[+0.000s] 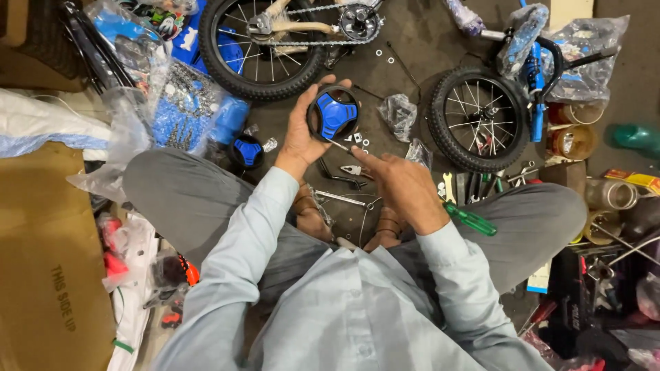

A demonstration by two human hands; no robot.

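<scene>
**Small training wheel held over a floor of bicycle parts**

The left hand (300,134) grasps a small black-tyred training wheel with a blue plastic hub (333,113), face turned toward the camera. The right hand (402,185), loosely curled and holding nothing visible, points its index finger toward the wheel, which lies at its ten o'clock (a thin metal bolt (339,144) juts from the wheel's lower rim, between the hands). The left hand is nearer. At two o'clock, a clear plastic bag (397,113) holds small hardware. A second blue-hubbed small wheel (247,152) rests at nine o'clock.
</scene>
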